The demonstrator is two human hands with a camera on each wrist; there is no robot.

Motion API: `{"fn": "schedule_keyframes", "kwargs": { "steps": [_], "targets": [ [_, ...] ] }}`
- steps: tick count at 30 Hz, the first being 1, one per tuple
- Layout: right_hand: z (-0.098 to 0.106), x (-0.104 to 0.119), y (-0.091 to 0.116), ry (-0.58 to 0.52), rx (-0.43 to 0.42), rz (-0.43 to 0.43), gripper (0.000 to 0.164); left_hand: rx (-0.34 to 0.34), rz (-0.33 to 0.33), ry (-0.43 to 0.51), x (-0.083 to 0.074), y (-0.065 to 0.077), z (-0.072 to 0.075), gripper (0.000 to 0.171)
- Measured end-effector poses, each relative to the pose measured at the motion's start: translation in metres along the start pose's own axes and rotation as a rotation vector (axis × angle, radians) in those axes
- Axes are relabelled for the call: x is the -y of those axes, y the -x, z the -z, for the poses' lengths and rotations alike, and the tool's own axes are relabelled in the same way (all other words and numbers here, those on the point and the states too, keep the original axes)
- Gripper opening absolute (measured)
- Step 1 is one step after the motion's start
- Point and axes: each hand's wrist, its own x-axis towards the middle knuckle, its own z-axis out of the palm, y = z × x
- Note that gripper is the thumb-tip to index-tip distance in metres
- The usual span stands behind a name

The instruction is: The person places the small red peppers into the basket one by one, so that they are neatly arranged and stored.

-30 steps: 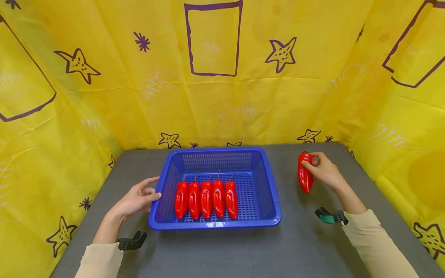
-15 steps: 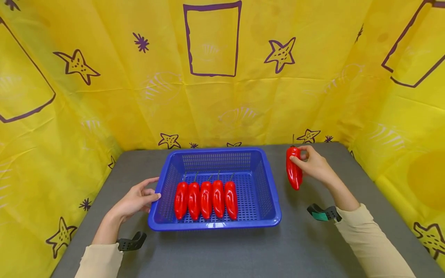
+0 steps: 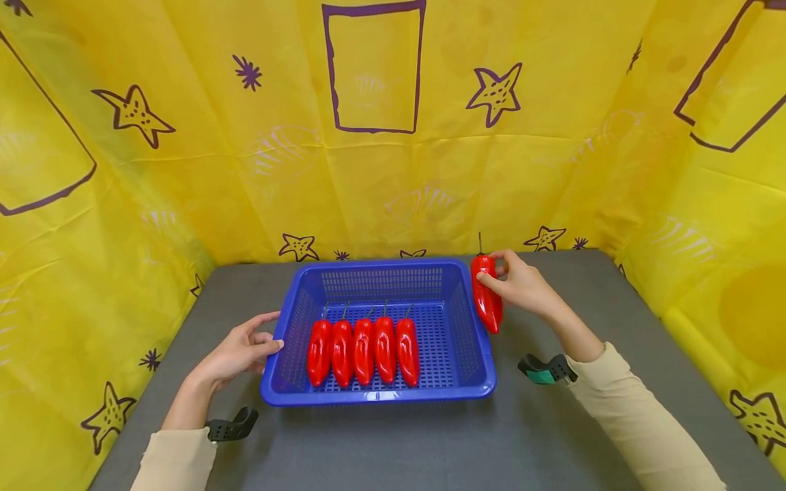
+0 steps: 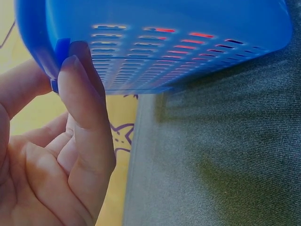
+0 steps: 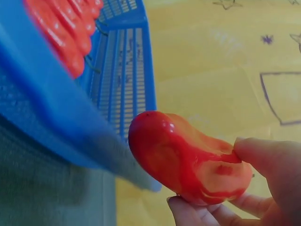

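My right hand (image 3: 522, 283) pinches a glossy red pepper (image 3: 487, 293) between thumb and fingers, its thin stem pointing up and its tip down. In the head view the pepper overlaps the right rim of the blue basket (image 3: 379, 395). The right wrist view shows the same pepper (image 5: 188, 157) large, beside the basket wall. My left hand (image 3: 236, 351) grips the basket's left rim, with the thumb and fingers around the edge in the left wrist view. Inside, several red peppers (image 3: 364, 351) lie side by side in a row, stems toward the back, left of the basket's middle.
The basket stands on a dark grey tabletop (image 3: 381, 450). Yellow printed cloth (image 3: 381, 184) hangs behind the table and along both sides. Black straps (image 3: 233, 426) sit at both wrists. Bare basket floor (image 3: 436, 341) shows to the right of the pepper row.
My right hand has carried the red pepper leftward, from over the table on the right to the basket's right rim. The left hand and the basket stay in place.
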Motion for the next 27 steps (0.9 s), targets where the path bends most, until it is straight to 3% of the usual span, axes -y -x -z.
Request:
{"fn": "schedule_keyframes", "kwargs": {
  "steps": [11,18,27],
  "targets": [
    [-0.018,0.023,-0.012,0.093,0.03,0.054,0.055,-0.003,-0.006,-0.009,0.001,-0.002,0.0,0.074],
    [-0.033,0.032,-0.017,0.02,0.121,0.025,0.056,-0.008,0.006,-0.004,0.002,-0.003,0.0,0.074],
    [-0.053,0.039,-0.025,0.07,0.212,0.005,0.053,-0.016,0.011,-0.006,0.003,-0.002,-0.001,0.075]
  ]
}}
